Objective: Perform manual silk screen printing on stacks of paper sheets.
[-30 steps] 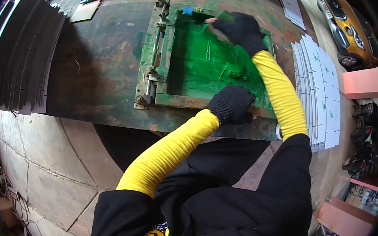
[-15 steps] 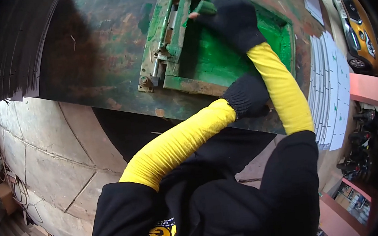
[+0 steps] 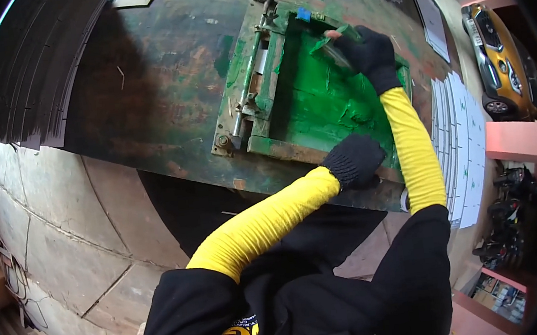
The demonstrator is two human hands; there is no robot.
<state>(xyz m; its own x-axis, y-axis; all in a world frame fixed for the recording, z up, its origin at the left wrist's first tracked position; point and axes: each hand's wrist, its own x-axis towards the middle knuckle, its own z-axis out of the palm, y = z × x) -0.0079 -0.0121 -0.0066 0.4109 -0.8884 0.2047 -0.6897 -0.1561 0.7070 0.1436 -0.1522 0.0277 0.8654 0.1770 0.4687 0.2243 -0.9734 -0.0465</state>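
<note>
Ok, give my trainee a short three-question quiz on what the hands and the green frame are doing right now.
1. True or false: the left hand rests on the near edge of the green printing frame.
2. What does the right hand grip? A) a green-smeared squeegee B) a hammer C) a paint can
3. What lies stacked to the right of the table?

Key: 1 true; 2 A; 3 a fanned row of white sheets.

Gloved hands (image 3: 367, 108) forward, right extended
</note>
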